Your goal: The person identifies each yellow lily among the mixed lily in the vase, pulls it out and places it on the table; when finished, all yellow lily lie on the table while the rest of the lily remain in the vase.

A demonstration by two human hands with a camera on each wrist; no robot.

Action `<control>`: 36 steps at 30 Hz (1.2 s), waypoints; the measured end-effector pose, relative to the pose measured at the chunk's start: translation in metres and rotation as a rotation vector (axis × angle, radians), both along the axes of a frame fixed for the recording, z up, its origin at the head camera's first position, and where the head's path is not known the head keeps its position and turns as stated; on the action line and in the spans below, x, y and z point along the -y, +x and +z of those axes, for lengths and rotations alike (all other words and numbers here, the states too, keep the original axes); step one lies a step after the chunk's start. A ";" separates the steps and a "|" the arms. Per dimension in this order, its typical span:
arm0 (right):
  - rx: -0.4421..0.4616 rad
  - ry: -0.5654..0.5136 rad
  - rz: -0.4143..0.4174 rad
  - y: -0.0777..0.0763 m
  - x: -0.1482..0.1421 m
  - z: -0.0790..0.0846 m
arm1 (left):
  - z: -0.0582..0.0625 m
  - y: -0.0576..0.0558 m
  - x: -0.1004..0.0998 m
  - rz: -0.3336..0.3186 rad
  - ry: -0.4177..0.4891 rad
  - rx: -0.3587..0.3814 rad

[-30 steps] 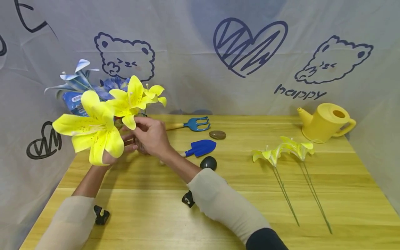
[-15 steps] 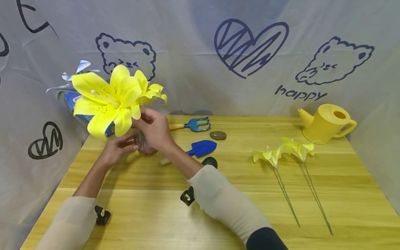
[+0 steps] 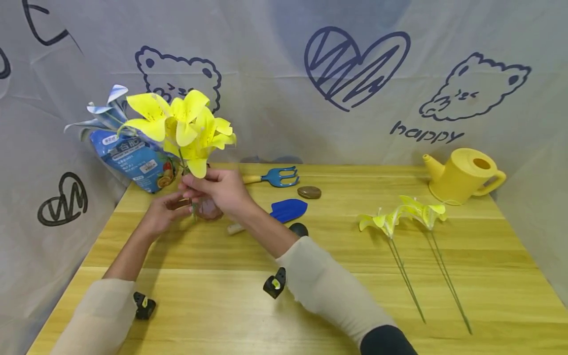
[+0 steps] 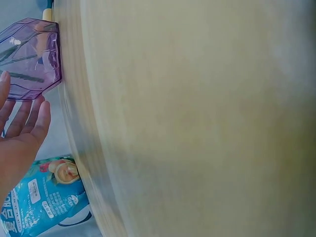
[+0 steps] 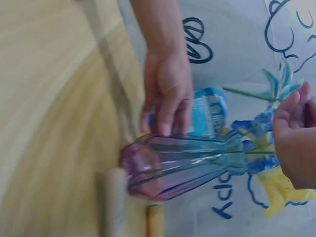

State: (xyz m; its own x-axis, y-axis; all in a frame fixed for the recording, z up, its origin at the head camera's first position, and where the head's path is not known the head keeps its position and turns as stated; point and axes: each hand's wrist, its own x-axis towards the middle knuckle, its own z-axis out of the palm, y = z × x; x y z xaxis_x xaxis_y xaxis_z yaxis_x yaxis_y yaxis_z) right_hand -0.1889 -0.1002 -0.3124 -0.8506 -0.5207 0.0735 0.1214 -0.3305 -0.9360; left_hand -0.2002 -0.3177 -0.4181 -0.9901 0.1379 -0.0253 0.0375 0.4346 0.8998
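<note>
My right hand (image 3: 228,192) pinches the green stem of a yellow lily (image 3: 153,116) above the vase. That bloom crowds against other yellow lilies (image 3: 210,133). The faceted vase (image 5: 177,165) stands upright, purple low and teal at its neck, with several stems inside. The fingertips of my left hand (image 3: 161,214) touch the vase's side, fingers relaxed and not wrapped round it. Behind the lilies is a pale blue lily (image 3: 108,116); blue blooms (image 5: 261,123) sit at the vase mouth. Whether the pinched stem's lower end is inside the vase, I cannot tell.
A blue printed pouch (image 3: 142,165) leans behind the left hand. Right of the vase lie a hand fork (image 3: 279,176), a trowel (image 3: 288,209), a brown stone (image 3: 309,192) and a black stone (image 3: 299,229). Two lilies (image 3: 404,212) and a yellow watering can (image 3: 461,175) are farther right.
The pinched lily has swung up and to the right, from in front of the left hand to beside the other yellow blooms, uncovering the pouch. The left hand stays by the vase.
</note>
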 end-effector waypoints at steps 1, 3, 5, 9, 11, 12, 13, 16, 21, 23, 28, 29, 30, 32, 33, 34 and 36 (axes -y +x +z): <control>0.076 0.015 0.032 0.001 -0.002 -0.005 | -0.001 0.000 0.000 -0.001 0.005 -0.005; 0.186 0.058 0.090 0.004 -0.008 -0.014 | -0.001 0.000 0.000 0.001 -0.007 -0.022; 0.250 0.094 0.137 0.009 -0.018 -0.024 | -0.001 0.000 -0.001 -0.009 0.002 -0.034; 0.216 0.174 0.158 0.024 -0.055 -0.038 | 0.001 -0.001 -0.003 -0.008 -0.018 -0.033; 0.143 0.208 0.145 0.033 -0.080 -0.041 | 0.002 -0.001 -0.004 -0.003 -0.034 -0.021; 0.097 0.227 0.134 0.038 -0.093 -0.042 | 0.002 -0.001 -0.004 0.000 -0.041 -0.008; 0.055 0.242 0.121 0.042 -0.107 -0.043 | 0.003 -0.001 -0.004 0.002 -0.045 0.008; -0.043 0.309 0.088 0.056 -0.151 -0.047 | 0.004 0.000 -0.004 -0.008 -0.047 0.027; -0.076 0.417 0.012 0.081 -0.222 -0.064 | 0.002 0.001 -0.004 -0.012 -0.030 0.032; -0.075 0.456 -0.008 0.089 -0.247 -0.071 | 0.002 0.002 -0.004 -0.013 -0.021 0.032; -0.107 0.637 -0.059 0.106 -0.292 -0.085 | 0.003 0.002 -0.004 -0.026 -0.005 0.023; -0.119 0.682 -0.071 0.109 -0.298 -0.088 | 0.003 0.002 -0.004 -0.028 -0.001 0.021; -0.125 0.717 -0.082 0.111 -0.302 -0.090 | 0.003 0.002 -0.004 -0.029 -0.002 0.020; -0.145 0.781 -0.099 0.114 -0.308 -0.096 | 0.003 0.002 -0.004 -0.032 -0.002 0.021; -0.155 0.810 -0.107 0.115 -0.310 -0.099 | 0.003 0.002 -0.004 -0.032 -0.003 0.022; -0.168 0.847 -0.120 0.116 -0.311 -0.101 | 0.003 0.002 -0.004 -0.032 -0.004 0.024; -0.192 0.911 -0.149 0.117 -0.312 -0.106 | 0.003 0.002 -0.004 -0.032 -0.006 0.024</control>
